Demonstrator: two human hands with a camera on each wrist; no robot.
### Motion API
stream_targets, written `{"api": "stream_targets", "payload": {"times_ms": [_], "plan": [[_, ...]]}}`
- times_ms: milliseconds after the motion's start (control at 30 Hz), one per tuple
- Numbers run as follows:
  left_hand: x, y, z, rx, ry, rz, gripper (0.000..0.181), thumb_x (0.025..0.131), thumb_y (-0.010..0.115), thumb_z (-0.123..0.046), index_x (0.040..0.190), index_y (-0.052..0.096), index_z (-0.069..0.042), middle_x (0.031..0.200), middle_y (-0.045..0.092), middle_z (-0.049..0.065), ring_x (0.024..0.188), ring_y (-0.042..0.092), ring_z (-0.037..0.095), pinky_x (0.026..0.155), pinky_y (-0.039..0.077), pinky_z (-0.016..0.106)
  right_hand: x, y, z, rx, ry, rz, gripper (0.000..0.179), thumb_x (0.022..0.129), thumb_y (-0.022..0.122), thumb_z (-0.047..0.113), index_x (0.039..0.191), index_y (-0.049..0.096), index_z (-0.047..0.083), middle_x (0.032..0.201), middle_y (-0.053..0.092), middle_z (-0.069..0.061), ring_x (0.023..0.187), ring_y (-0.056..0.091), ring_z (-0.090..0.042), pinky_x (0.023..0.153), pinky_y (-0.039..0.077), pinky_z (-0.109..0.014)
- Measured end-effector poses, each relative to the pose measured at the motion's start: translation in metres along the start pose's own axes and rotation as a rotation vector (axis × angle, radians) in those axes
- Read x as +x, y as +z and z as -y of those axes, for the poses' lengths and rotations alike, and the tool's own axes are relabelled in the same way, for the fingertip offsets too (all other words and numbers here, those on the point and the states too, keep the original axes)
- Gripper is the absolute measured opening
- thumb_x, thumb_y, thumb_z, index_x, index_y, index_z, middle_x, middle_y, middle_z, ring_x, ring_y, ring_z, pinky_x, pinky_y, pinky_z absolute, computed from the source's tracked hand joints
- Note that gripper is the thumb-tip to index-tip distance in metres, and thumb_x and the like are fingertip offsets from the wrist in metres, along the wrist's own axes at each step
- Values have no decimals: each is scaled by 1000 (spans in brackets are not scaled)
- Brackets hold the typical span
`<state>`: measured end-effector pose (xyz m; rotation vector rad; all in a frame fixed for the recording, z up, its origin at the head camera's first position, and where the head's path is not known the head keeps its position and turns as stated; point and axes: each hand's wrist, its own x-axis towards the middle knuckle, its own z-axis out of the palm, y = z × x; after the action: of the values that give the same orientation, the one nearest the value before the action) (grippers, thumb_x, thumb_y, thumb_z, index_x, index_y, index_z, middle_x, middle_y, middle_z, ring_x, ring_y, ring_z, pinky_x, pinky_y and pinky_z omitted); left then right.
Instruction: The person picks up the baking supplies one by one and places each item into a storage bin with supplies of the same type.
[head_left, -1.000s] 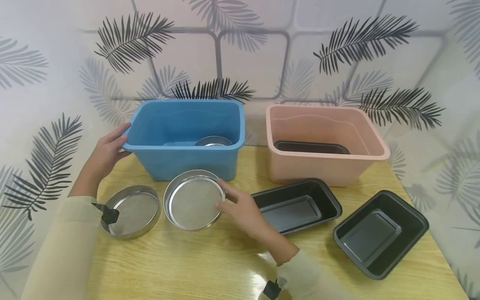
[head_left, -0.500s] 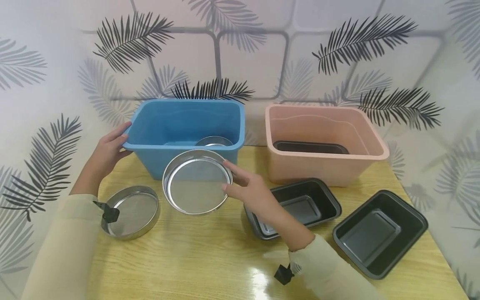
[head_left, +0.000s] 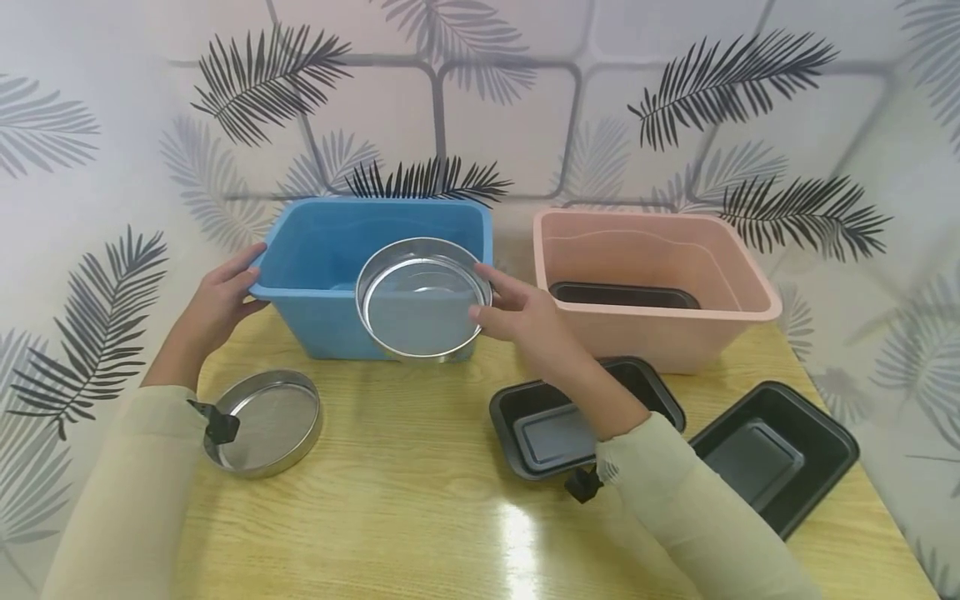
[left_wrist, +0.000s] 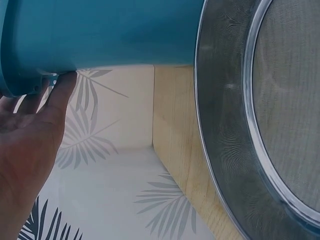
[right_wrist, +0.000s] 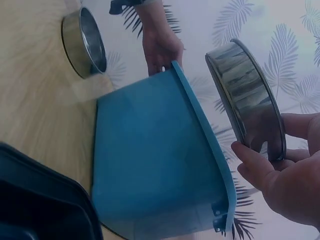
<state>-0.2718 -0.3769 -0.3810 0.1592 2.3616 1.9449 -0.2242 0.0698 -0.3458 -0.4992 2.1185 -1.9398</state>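
My right hand (head_left: 540,333) pinches the right edge of a round metal sieve (head_left: 420,321) with fine mesh. The sieve is tilted and raised in front of the blue bin (head_left: 315,329), overlapping its front rim in the head view. In the right wrist view, fingers and thumb grip the sieve's metal wall (right_wrist: 250,95). My left hand (head_left: 210,312) holds the bin's left end by the rim, its fingers tucked under the lip in the left wrist view. A second sieve (head_left: 273,425) lies on the table below my left wrist.
A pink bin (head_left: 645,337) with a dark pan (head_left: 622,294) inside stands right of the blue one. Two dark loaf pans lie on the wooden table (head_left: 375,517): one pan (head_left: 551,437) partly under my right forearm, another pan (head_left: 780,450) farther right. A leaf-patterned wall covering rises behind.
My right hand has lifted the sieve off the table, up and slightly right toward the blue bin's rim. The sieve inside that bin is now largely covered. My left hand has stayed put.
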Motion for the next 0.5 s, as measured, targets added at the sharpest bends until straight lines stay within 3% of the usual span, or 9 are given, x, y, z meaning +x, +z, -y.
{"api": "stream_targets", "payload": {"times_ms": [200,400,500], "plan": [[0,-2,1,21,1,-7,62,110,38,-29,164,10,-16,171,0,10,154,10,42,118,20,60,21,-7,9,100,25,-7,65,94,72,16,153,45,24,147,54,-13,125,63,-25,100,55,-37],[0,-3,3,27,0,-8,63,110,40,-32,164,11,-17,171,1,10,154,11,42,118,22,58,41,-14,15,68,96,8,64,93,74,25,151,46,36,153,50,-4,122,65,-26,117,40,-43],[0,-4,4,16,2,-7,64,110,41,-32,164,12,-16,171,1,10,154,12,41,117,22,57,56,-17,21,61,91,23,67,94,73,21,153,44,33,157,45,-7,126,62,-29,114,44,-43]]}}
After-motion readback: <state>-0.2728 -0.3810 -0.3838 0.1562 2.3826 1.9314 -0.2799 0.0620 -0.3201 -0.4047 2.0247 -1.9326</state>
